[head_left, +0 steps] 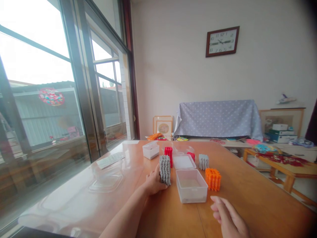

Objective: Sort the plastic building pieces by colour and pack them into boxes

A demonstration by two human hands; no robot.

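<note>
My left hand (154,183) is closed round the lower part of a tall grey stack of interlocking plastic pieces (164,167), upright on the table. Just right of it sits a clear plastic box (192,191) with its hinged lid (184,162) folded back. An orange block of similar pieces (213,180) stands beside the box. My right hand (226,213) is near the orange block, apart from it, with fingers curled together; whatever they may hold is hidden. Behind are a red stack (168,155), a smaller grey block (203,162) and a partly hidden red piece (191,156).
Another clear box (150,151) stands farther back on the wooden table (237,201). At left lie a clear lid (106,182) and a printed sheet (110,160). Tall windows run along the left side. A low wooden table (288,165) is at right.
</note>
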